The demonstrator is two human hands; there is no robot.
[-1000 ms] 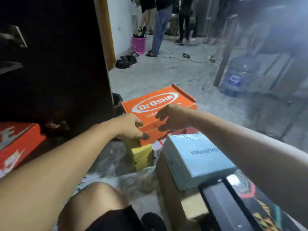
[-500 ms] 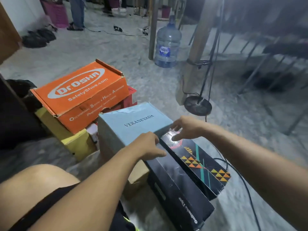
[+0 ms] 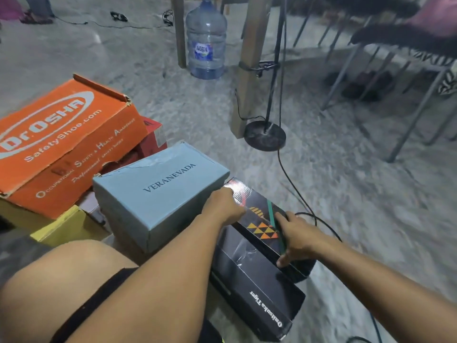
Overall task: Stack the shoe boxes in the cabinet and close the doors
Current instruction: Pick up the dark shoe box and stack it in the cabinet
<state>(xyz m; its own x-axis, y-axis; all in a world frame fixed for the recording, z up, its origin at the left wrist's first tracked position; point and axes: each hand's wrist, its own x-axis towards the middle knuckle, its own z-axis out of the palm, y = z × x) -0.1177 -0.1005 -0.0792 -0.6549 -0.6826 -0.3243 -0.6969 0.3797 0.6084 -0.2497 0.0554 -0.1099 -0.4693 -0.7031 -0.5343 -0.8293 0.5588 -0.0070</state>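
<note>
While both hands settle on the patterned black box (image 3: pixel 259 219) lying on the floor beside the blue box (image 3: pixel 158 191), the left hand (image 3: pixel 225 206) curls over its near edge and the right hand (image 3: pixel 296 233) clasps its far side; lifting it toward the unseen cabinet seems next.

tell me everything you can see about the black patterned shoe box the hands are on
The black patterned shoe box looks like glossy cardboard, with orange and yellow triangles, a green stripe and a glare patch at its far end. It lies flat, lid on, atop a longer black box, beside the pale blue box. The left hand grips its near-left edge; the right hand holds its right side, thumb on the lid.
</note>
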